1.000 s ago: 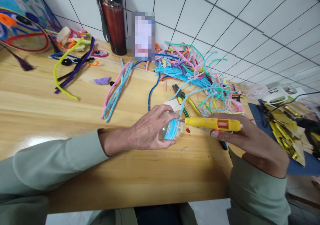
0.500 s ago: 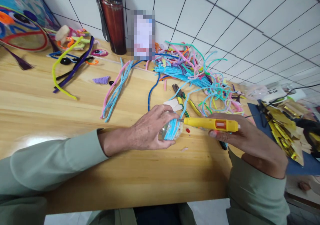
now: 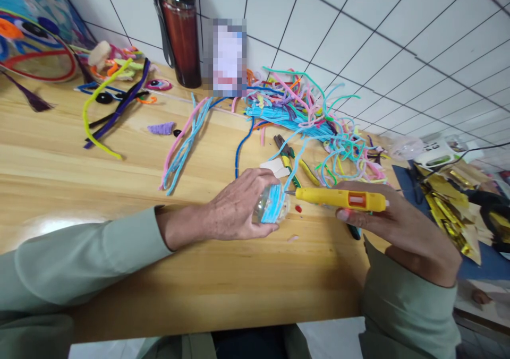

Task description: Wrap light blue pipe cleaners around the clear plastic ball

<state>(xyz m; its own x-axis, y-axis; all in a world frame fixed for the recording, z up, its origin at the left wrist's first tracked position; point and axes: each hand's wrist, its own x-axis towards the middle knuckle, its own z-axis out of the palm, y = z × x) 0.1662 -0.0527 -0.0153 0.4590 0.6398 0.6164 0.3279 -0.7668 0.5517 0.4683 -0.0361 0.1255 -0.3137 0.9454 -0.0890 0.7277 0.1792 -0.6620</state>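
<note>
Fingers (image 3: 270,228) of the left hand (image 3: 235,205) are closed around a clear container (image 3: 261,209) wrapped in blue pipe cleaner (image 3: 272,205), partly hidden by that hand, at mid-counter (image 3: 223,279). A yellow glue gun (image 3: 338,198) is clasped by the right hand (image 3: 398,226), its tip just beside the wrap. Behind, pliers (image 3: 306,171) and a tangled pile (image 3: 295,121) are seen. Since half a second ago, more wrap has been uncovered by the left hand; the gun has been shifted slightly right.

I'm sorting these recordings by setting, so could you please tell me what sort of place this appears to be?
Probably a handicraft worktable: there is a heap of colourful fuzzy stems, pliers lying near it, and what looks like a yellow glue gun in the right hand.
</note>
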